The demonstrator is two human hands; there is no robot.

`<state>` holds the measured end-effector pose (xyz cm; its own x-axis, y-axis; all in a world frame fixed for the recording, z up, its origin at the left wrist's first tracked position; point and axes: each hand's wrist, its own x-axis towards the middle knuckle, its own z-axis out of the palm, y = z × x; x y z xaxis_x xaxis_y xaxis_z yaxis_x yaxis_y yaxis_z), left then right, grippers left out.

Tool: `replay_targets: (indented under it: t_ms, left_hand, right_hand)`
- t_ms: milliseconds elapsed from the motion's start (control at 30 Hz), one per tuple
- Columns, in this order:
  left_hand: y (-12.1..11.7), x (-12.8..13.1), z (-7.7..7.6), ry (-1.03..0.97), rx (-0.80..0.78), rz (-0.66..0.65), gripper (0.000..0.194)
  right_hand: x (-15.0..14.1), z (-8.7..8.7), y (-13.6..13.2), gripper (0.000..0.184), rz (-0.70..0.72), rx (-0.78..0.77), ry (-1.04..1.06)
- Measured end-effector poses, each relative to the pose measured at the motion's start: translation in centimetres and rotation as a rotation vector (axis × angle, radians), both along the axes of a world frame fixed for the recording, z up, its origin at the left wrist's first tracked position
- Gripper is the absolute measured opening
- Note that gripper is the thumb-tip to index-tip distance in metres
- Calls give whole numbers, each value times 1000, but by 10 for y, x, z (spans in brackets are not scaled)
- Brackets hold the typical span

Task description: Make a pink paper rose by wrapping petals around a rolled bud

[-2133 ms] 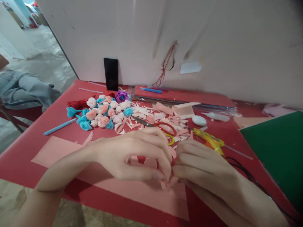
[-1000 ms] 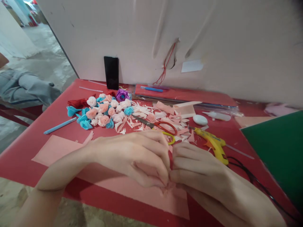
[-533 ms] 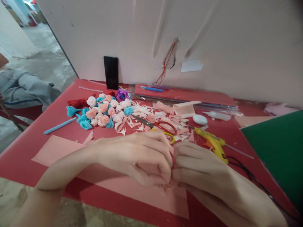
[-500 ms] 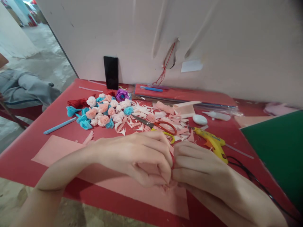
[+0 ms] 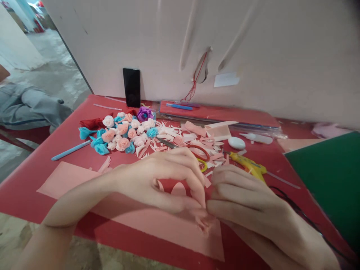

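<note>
Leaning over the red tabletop, the person brings both hands together just above its near edge. The left hand arches, its grip closed at thumb and forefinger on a crumpled piece of pink paper, with a rounded gap behind the pinch. The right hand meets it there, fingers folded; its thumb is hidden, so I can't tell how firmly that grip has hold.

Beneath the hands lies a flat pink sheet, with a strip of red between its long side and the tabletop's edge. More red shows to the left, around a blue pen. A tall white panel bounds the far side, and a black phone leans upright on it.

Markings on the yellow glue gun are too small to read from here.

That gun sits just beyond the right hand, its black cord trailing beside the forearm towards a green board. Scissors lie beyond the knuckles among paper scraps, partly covered by the left hand. Paper flowers cluster farther left; past them, someone in grey trousers sits.
</note>
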<state>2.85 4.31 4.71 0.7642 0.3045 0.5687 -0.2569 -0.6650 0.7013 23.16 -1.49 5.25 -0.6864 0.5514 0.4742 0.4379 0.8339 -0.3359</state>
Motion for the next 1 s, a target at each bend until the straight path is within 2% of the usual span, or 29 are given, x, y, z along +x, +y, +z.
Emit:
replay_targets:
  t_ms: [100, 200, 300, 400, 467, 533, 700, 800, 900, 1000]
  left_hand:
    - [0, -1, 2, 19, 20, -28, 8]
    - [-1, 0, 3, 22, -6, -39, 13]
    - [0, 0, 0, -48, -97, -57, 14]
    - [0, 1, -5, -123, -167, 48, 16]
    - [0, 3, -8, -144, -182, 160, 12]
    - [-1, 6, -11, -151, -190, 219, 11]
    - [-4, 13, -22, -274, -289, 261, 4]
    - [-5, 17, -29, -349, -346, 247, 3]
    - [-4, 18, -32, -384, -309, 269, 7]
    - [-2, 16, -31, -382, -100, 340, 14]
  right_hand:
    - [2, 0, 0, 18, 97, -56, -23]
    - [2, 0, 2, 18, 67, -47, 12]
    - [-1, -2, 2, 22, -3, -39, 93]
    - [-7, -6, 2, 26, -109, -69, 228]
    - [-12, -8, 1, 25, -155, -135, 304]
    - [-17, -8, 1, 22, -204, -187, 361]
    - [-27, -8, 0, 19, -267, -170, 412]
    - [-29, -12, 2, 22, -253, -200, 453]
    - [-28, -18, 7, 23, -169, -281, 507]
    - [-26, -24, 14, 20, -85, -284, 502]
